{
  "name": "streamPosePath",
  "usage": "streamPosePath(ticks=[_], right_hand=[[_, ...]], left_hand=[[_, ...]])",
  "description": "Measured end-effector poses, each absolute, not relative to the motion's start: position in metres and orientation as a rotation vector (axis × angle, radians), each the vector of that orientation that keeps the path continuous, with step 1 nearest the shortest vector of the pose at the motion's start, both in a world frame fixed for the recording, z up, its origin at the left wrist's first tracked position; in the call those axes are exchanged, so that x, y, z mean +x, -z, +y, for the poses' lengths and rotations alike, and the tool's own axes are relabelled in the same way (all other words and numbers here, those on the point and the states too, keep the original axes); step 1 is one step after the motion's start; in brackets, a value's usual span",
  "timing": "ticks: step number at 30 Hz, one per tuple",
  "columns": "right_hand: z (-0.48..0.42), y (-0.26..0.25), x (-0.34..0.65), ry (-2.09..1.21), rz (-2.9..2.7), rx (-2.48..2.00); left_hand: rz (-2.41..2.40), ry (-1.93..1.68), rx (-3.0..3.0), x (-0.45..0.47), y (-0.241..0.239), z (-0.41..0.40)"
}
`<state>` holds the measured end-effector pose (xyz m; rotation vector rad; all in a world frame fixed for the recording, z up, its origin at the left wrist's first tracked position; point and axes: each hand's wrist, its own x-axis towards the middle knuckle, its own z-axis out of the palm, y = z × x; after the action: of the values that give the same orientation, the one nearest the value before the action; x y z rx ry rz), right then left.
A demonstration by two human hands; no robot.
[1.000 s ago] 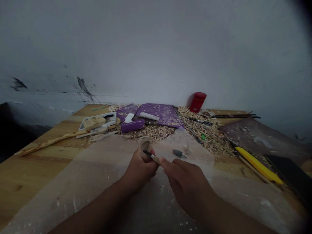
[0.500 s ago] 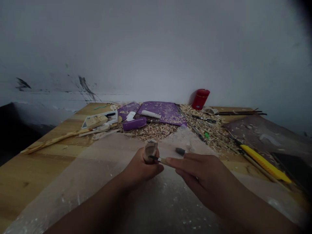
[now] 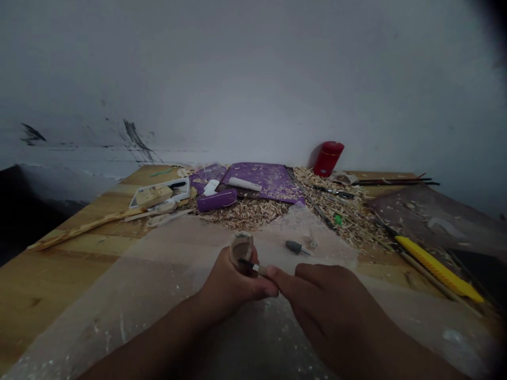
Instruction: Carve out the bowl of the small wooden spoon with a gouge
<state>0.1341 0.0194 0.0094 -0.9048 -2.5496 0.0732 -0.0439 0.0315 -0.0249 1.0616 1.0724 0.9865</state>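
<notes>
My left hand (image 3: pixel 222 290) is wrapped round a pale wooden piece (image 3: pixel 241 244) with a hollowed upper face, held upright above the plastic sheet. My right hand (image 3: pixel 328 303) grips a slim carving tool (image 3: pixel 258 268) with a light handle, a metal collar and a dark tip. That tip reaches into the hollow of the wood; its exact shape is too dark to make out. The right fingers lie against the left thumb, or very near it. Just beyond my right hand, a grey grinding bit (image 3: pixel 293 246) with a metal shank lies on the sheet.
Clear plastic sheeting (image 3: pixel 158 295) covers the near table. Wood shavings (image 3: pixel 253 214) are heaped behind, around a purple mat (image 3: pixel 261 177). At left are a white tray (image 3: pixel 184 189) and a long stick (image 3: pixel 79 230). A yellow-handled tool (image 3: pixel 435 264) and red canister (image 3: pixel 328 159) are at right.
My right hand has come left and slightly down, closer to my left hand. The tool tip sits farther left in the hollow, and the left thumb extends farther right.
</notes>
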Motion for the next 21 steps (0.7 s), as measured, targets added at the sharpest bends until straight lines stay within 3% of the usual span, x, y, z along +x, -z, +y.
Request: streamPosePath(ticks=[13,18,21], right_hand=[[0.013,0.02,0.109,-0.028,-2.287,-0.877],[0.022,0.019,0.105,-0.762,-2.047,-1.012],[0.03,0.012,0.112,-0.959,-1.874,-1.085]], left_hand=[[1.003,-1.172,0.841,-0.035,0.034,0.032],[0.911,-1.178,0.781,-0.033,0.038,0.035],[0.898,-1.126,0.867,-0.038,0.036,0.036]])
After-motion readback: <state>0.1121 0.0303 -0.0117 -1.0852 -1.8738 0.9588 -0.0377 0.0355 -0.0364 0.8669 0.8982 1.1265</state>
